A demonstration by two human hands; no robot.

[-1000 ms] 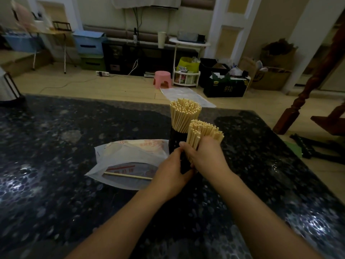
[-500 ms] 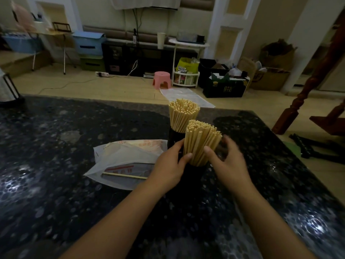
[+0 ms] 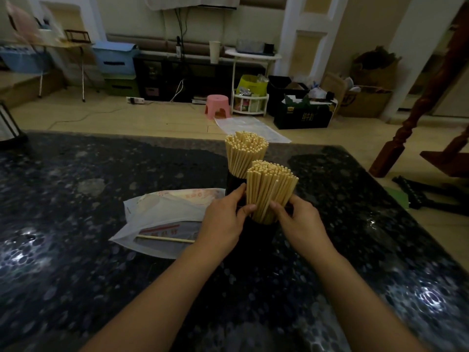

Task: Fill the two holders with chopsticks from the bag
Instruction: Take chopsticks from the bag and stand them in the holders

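Two black holders stand on the dark speckled table. The far holder point(image 3: 233, 182) carries a full bundle of pale chopsticks point(image 3: 245, 151). The near holder point(image 3: 258, 229) carries a second bundle point(image 3: 270, 190) that leans slightly. My left hand point(image 3: 225, 219) grips the near holder's left side, thumb against the sticks. My right hand point(image 3: 299, 222) grips its right side, thumb at the bundle's base. The white plastic bag point(image 3: 162, 217) lies flat to the left with a single chopstick point(image 3: 165, 239) on it.
The table's far edge point(image 3: 177, 137) runs just behind the holders. A dark stand point(image 3: 10, 128) sits at the table's far left corner. Beyond are a pink stool point(image 3: 217, 105), boxes and a wooden post point(image 3: 406, 128) on the floor.
My right hand let go of the near bundle after setting it into the holder, swung out to the right, then came back to grip the holder's right side. The left hand stayed on the holder.
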